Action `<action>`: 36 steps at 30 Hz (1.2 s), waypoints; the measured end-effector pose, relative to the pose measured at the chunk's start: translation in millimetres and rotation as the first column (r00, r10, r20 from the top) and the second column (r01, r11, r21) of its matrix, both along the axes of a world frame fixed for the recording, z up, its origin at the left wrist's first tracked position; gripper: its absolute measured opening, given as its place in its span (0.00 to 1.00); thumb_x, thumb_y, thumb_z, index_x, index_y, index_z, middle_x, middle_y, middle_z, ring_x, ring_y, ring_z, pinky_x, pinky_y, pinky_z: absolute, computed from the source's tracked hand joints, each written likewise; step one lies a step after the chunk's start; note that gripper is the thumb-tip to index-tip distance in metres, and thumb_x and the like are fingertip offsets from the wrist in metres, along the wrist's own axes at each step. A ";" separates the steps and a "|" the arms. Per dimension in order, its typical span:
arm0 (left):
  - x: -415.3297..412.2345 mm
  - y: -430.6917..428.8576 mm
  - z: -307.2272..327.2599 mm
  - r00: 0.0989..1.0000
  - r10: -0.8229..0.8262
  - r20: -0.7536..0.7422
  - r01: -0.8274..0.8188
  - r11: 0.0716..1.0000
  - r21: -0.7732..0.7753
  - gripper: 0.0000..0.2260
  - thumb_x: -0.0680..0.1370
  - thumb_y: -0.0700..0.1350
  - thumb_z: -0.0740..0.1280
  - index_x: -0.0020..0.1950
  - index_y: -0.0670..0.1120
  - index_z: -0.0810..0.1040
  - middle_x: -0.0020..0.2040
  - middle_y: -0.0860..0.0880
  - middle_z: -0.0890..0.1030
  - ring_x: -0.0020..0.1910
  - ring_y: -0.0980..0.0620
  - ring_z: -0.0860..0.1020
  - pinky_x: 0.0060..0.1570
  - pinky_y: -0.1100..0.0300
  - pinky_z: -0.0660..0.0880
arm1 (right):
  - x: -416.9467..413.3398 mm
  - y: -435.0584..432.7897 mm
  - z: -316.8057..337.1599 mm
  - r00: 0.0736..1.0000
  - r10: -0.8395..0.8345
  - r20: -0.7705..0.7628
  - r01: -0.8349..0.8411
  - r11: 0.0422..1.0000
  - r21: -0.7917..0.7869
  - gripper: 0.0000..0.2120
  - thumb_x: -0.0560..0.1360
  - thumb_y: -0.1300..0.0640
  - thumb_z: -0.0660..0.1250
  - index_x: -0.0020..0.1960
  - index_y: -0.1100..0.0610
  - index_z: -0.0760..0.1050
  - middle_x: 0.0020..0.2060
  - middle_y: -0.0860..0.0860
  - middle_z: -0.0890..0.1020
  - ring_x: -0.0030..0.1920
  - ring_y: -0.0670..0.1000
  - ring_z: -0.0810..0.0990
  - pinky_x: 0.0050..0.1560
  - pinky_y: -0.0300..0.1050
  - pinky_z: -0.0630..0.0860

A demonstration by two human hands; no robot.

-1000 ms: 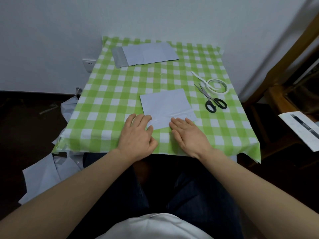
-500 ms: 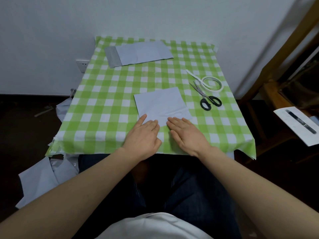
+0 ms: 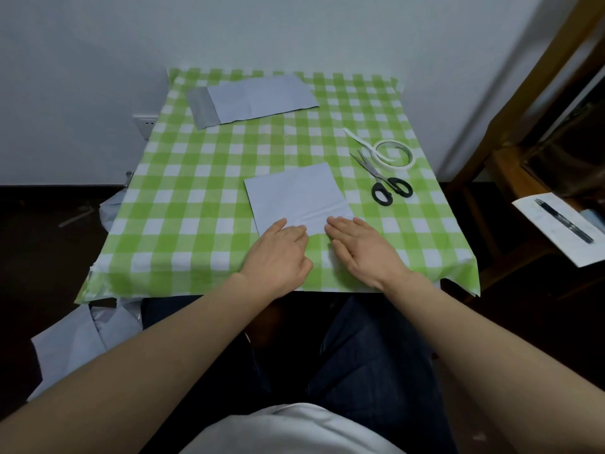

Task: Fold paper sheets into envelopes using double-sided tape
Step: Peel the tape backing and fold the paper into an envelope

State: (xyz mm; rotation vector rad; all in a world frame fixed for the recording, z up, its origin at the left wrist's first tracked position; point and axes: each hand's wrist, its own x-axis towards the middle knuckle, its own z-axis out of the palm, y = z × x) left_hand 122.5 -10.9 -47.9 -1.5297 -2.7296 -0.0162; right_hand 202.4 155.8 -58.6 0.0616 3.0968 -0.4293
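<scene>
Left hand (image 3: 276, 257): flat, fingers together, tips on near edge of folded sheet (image 3: 296, 194)
Right hand (image 3: 363, 250): flat, fingers together, beside it
Sheet: mid-table (image 3: 196, 191)
Scissors (image 3: 381, 180), tape roll (image 3: 393, 154): right

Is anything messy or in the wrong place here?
Yes. Loose paper sheets lie crumpled on the floor by the table's left corner, not stacked on the table. The tape roll trails an unrolled strip across the scissors' blades.

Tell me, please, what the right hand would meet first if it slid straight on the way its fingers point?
The right hand would probably ride further over the folded white paper sheet it already touches; nothing else lies before that.
</scene>
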 end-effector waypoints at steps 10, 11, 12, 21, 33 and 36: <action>-4.8 9.4 4.5 1.000 0.003 -0.008 -0.003 1.000 -0.004 0.35 0.67 0.52 0.40 0.54 0.38 0.81 0.54 0.42 0.81 0.53 0.44 0.79 0.72 0.54 0.54 | 1.0 1.2 -3.1 1.000 -0.010 0.000 0.010 1.000 0.008 0.40 0.71 0.42 0.32 0.73 0.59 0.62 0.74 0.53 0.62 0.75 0.51 0.58 0.72 0.39 0.42; -5.2 8.5 3.2 1.000 0.002 -0.008 -0.002 1.000 -0.025 0.34 0.67 0.52 0.41 0.53 0.38 0.81 0.53 0.43 0.81 0.52 0.44 0.79 0.71 0.53 0.57 | 1.7 6.7 -2.9 0.999 -0.032 0.001 0.032 0.999 0.005 0.40 0.70 0.42 0.32 0.73 0.58 0.62 0.74 0.53 0.62 0.75 0.50 0.58 0.73 0.39 0.42; -4.9 7.6 1.5 1.000 0.000 -0.013 -0.001 0.999 -0.049 0.32 0.68 0.51 0.43 0.51 0.38 0.82 0.51 0.43 0.82 0.49 0.44 0.80 0.70 0.53 0.60 | 1.9 12.5 -2.0 0.998 -0.066 -0.002 0.066 0.998 0.001 0.40 0.70 0.41 0.32 0.73 0.58 0.63 0.74 0.52 0.62 0.75 0.49 0.59 0.73 0.39 0.43; -2.4 20.5 15.0 0.998 0.044 -0.039 -0.048 0.993 -0.111 0.25 0.76 0.50 0.47 0.61 0.44 0.78 0.62 0.48 0.75 0.58 0.48 0.75 0.72 0.57 0.49 | 2.2 16.8 1.6 0.998 -0.063 0.009 0.063 0.998 0.002 0.41 0.70 0.41 0.32 0.73 0.58 0.63 0.74 0.52 0.63 0.75 0.49 0.59 0.72 0.38 0.42; -3.5 19.9 13.9 0.999 0.044 0.003 -0.044 0.991 -0.129 0.35 0.69 0.52 0.38 0.59 0.44 0.79 0.59 0.48 0.77 0.56 0.48 0.76 0.71 0.57 0.51 | 2.0 27.2 6.6 0.980 -0.194 -0.038 0.196 0.980 0.045 0.40 0.71 0.43 0.34 0.69 0.60 0.70 0.70 0.55 0.70 0.72 0.53 0.64 0.74 0.45 0.47; -3.3 25.0 20.7 0.996 0.084 0.004 -0.083 0.989 -0.121 0.20 0.77 0.49 0.51 0.58 0.44 0.79 0.58 0.47 0.77 0.56 0.48 0.75 0.71 0.56 0.52 | -0.4 17.1 6.5 0.993 -0.111 -0.031 0.111 0.994 0.020 0.36 0.72 0.44 0.39 0.68 0.61 0.71 0.70 0.56 0.70 0.72 0.55 0.65 0.74 0.46 0.51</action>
